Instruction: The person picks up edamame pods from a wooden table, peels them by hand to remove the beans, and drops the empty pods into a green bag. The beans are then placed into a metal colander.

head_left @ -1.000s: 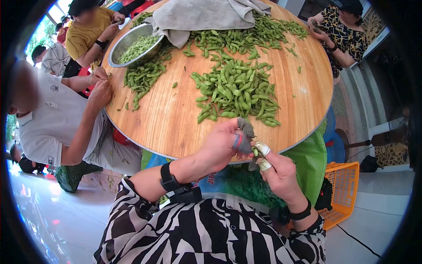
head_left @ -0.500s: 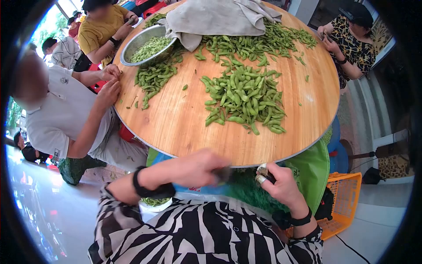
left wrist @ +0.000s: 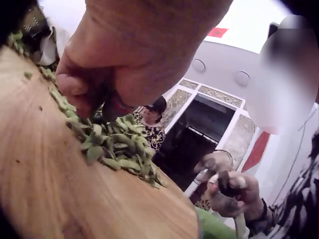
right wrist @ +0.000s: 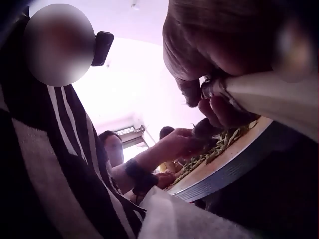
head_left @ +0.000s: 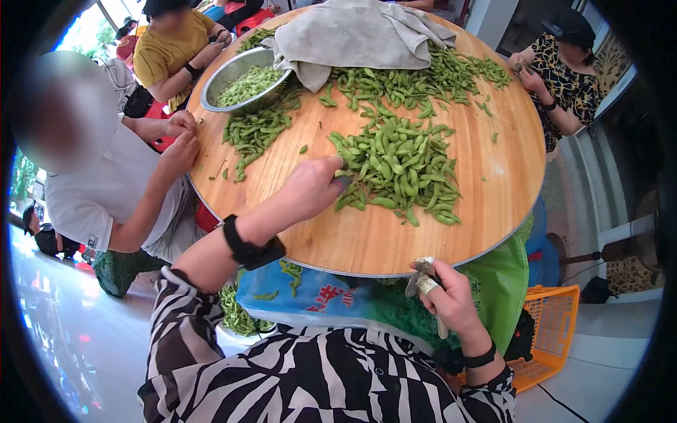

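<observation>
Green pods lie in a loose pile [head_left: 405, 169] on the round wooden table [head_left: 261, 225]. At the pile's left edge is my left hand [head_left: 310, 189], dark coverings on its fingertips. In the left wrist view that hand [left wrist: 124, 55] has its fingers bent down at the pods [left wrist: 122, 149]; whether they grip one is hidden. My right hand [head_left: 451, 299], with pale wraps on its fingers, stays beyond the table's near edge. Its curled fingers hold a slim pale-handled object [right wrist: 274, 94], which sticks out below the hand; the object's dark end lies between the fingers.
A metal colander [head_left: 211, 88] of shelled beans stands at the back left, beside a grey cloth [head_left: 352, 39] and more pods. People sit around the table. An orange crate [head_left: 553, 324] is at the right; a bowl of pods [head_left: 243, 314] is below the near edge.
My left hand has left my right hand and moved forward over the table to the pods. The right hand has stayed near the table's edge. The head view has shifted slightly.
</observation>
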